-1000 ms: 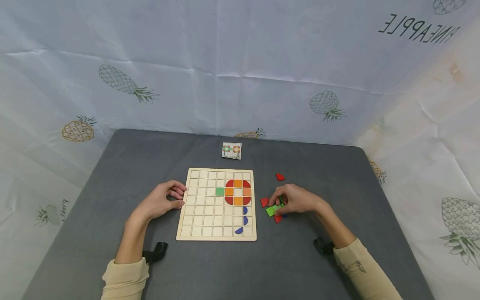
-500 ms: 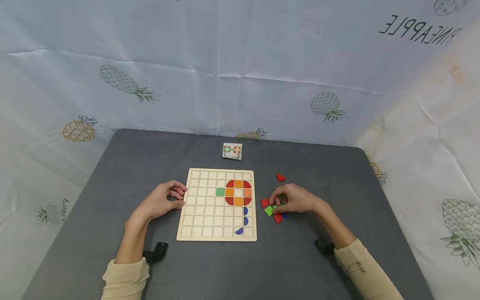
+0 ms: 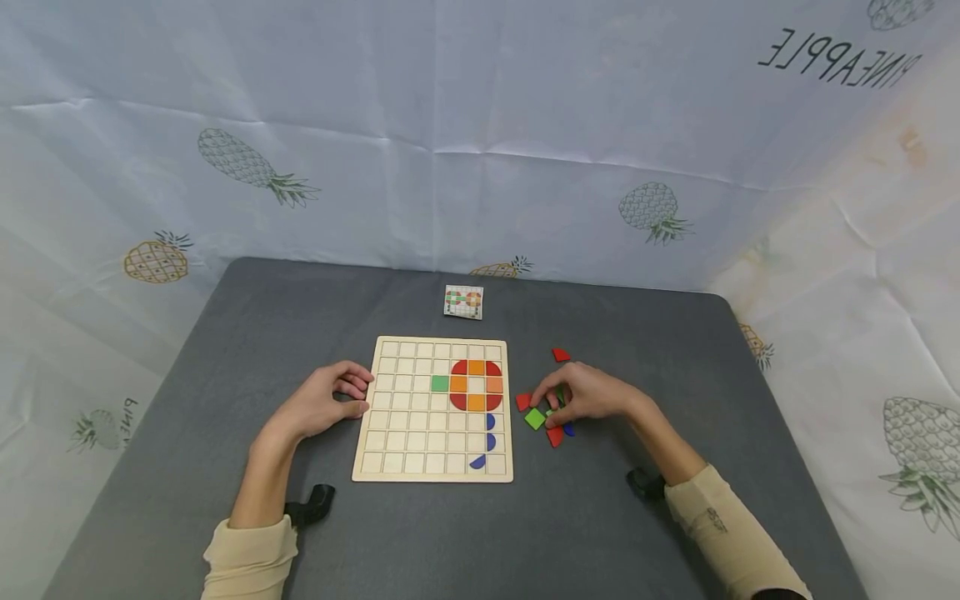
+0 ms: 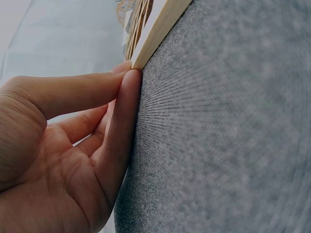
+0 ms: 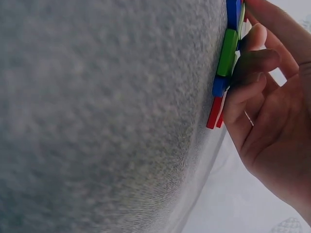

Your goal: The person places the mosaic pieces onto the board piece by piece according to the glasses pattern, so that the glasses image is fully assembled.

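Observation:
A pale wooden grid board (image 3: 407, 439) lies on the table with red, orange, green and blue flat tiles in some cells. At its left edge, my left hand (image 3: 333, 400) touches the rim with thumb and fingertips; the left wrist view shows them against the board's side (image 4: 158, 39). My right hand (image 3: 592, 394) is over a small pile of loose tiles right of the board, fingertips bent down among them. A green square tile (image 3: 535, 418) lies just by its fingers, between a red tile (image 3: 523, 402) and another red tile (image 3: 555, 437). Other green and blue tiles are partly hidden under the hand.
Beyond the board stands a small pattern card (image 3: 463, 302). A lone red quarter-round tile (image 3: 561, 355) lies behind the right hand. The grey table (image 3: 450, 542) meets a pineapple-print cloth (image 3: 375, 192) at the back.
My right hand has shifted slightly left and away from me. The green square has slid left and turned, parting from the pile, and a red tile has moved left. My left hand is still.

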`<state>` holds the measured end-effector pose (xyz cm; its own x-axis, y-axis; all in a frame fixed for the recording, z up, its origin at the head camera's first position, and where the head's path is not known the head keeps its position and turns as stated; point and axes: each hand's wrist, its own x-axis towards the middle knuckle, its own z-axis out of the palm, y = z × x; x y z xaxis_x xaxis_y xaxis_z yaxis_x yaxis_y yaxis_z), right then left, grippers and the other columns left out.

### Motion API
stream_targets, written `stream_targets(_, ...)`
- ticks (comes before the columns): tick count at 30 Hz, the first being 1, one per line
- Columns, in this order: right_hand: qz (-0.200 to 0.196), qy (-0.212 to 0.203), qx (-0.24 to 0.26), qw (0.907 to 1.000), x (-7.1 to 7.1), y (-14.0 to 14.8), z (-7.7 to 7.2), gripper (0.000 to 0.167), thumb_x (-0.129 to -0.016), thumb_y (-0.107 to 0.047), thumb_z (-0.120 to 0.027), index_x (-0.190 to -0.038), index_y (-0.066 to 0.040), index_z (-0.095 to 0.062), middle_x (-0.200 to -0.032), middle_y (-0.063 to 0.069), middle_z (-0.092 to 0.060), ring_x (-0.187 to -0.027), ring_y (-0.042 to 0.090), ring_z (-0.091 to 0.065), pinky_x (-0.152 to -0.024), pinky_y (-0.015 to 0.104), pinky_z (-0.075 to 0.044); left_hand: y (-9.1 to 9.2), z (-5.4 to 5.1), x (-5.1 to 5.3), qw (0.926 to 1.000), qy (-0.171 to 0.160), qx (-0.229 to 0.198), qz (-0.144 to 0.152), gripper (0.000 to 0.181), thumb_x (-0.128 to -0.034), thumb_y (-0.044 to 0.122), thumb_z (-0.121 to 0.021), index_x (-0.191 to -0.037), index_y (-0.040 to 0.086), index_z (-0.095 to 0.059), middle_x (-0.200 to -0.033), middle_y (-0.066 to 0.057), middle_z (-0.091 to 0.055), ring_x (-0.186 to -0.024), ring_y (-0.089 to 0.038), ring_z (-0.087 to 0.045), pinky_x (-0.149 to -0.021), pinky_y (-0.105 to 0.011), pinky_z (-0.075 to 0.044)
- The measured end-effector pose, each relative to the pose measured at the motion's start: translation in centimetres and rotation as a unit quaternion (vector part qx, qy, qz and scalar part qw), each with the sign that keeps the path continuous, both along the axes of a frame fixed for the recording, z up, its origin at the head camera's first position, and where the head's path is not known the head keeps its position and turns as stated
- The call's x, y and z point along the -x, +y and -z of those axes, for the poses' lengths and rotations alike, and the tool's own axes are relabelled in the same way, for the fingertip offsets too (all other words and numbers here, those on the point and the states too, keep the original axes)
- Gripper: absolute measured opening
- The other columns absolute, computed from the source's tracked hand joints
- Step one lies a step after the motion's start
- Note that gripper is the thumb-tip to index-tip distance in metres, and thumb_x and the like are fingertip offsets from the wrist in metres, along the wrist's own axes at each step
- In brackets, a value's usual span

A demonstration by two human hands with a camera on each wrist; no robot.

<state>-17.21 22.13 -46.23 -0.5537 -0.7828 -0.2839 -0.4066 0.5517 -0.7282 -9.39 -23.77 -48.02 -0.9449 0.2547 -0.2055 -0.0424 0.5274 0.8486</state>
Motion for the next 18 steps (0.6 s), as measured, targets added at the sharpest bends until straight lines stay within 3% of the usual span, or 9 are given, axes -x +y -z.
stream_targets(8,-0.001,0.004,-0.029,0.9996,0.50,-0.29,-0.15,0.020,-0.088,-0.021,-0.091,-0.105,-0.022,-0.082,-0.075,-0.008,-0.065,-0.059,0.003,-0.053,-0.060,0.022,-0.043,-0.01,-0.09,-0.14,1.0000,-0.002,0.001,-0.001,0.039,-0.0955,0.003,-0.080,-0.130,-0.004,-0.064,-0.117,-0.019,-0.067,-0.100,-0.020,-0.064,-0.082,-0.023,-0.054)
stream_targets(18,-0.008,0.043,-0.040,0.9982,0.43,-0.16,-0.03,0.019,-0.087,-0.026,-0.091,-0.103,-0.024,-0.080,-0.074,-0.013,-0.063,-0.058,-0.001,-0.049,-0.059,0.020,-0.040,0.04,-0.25,-0.04,1.0000,-0.004,0.007,-0.002,0.039,-0.0960,0.003,-0.080,-0.131,-0.004,-0.064,-0.118,-0.019,-0.067,-0.100,-0.020,-0.065,-0.082,-0.024,-0.054)
